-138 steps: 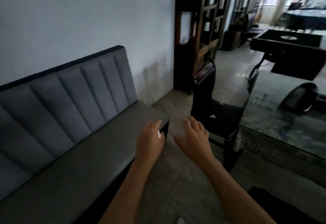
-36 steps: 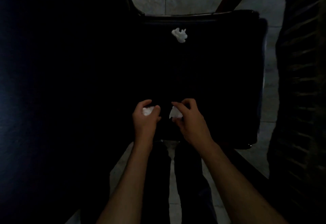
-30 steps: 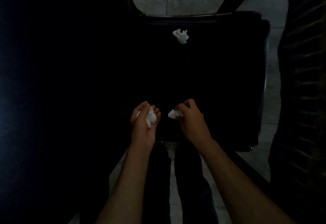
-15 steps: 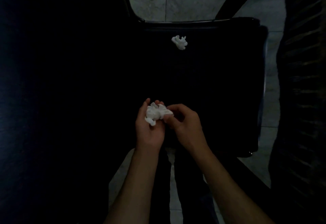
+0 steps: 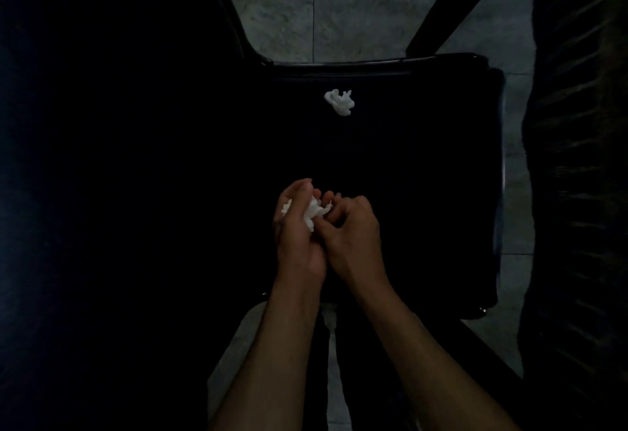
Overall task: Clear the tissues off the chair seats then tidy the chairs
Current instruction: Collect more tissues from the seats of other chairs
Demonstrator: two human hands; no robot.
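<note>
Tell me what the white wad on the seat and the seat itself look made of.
The white wad looks like thin tissue paper: matte, crumpled into soft irregular lobes. The chair seat reads as dark smooth upholstery, perhaps leather or vinyl, with a faint sheen along its far edge; the dim light leaves that open. The floor looks like grey stone-pattern tile with a straight joint line.

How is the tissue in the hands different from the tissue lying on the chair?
The held tissue wad is gripped in the left hand, with the right hand pressed against it; the loose tissue lies alone on the black chair seat. The held wad is partly hidden by fingers; the loose tissue shows fully. Both are white and crumpled.
</note>
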